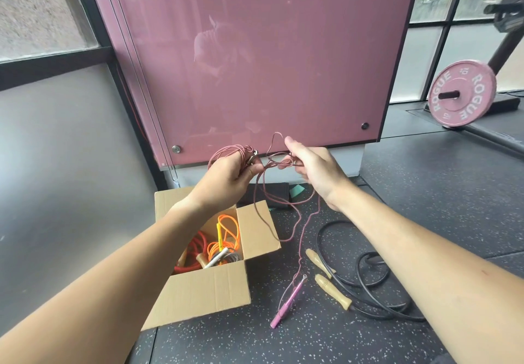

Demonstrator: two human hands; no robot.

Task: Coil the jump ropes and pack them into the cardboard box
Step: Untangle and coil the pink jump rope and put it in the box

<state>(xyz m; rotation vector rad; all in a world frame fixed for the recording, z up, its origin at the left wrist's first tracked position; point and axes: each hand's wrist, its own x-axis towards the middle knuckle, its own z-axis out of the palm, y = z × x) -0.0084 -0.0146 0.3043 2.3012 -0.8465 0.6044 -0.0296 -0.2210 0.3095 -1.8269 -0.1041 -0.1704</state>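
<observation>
My left hand (232, 175) is shut on a small coil of the thin pink jump rope (256, 207) and one of its metal-tipped handles, held above the open cardboard box (209, 287). A little to the right, my right hand (309, 169) pinches a loop of the same pink rope. The rest of that rope hangs down to the floor, where its other pink handle (287, 302) lies. Inside the box sit an orange coiled rope (226, 236), a red rope (192, 253) and some handles. A black rope (368, 284) with wooden handles (333, 291) lies loose on the floor to the right.
A pink glass panel (255, 51) stands right behind the box. A pink weight plate (462, 94) on a bar rests at the far right. A dark mat (269, 193) and a green scrap lie behind the box. The floor is dark speckled rubber.
</observation>
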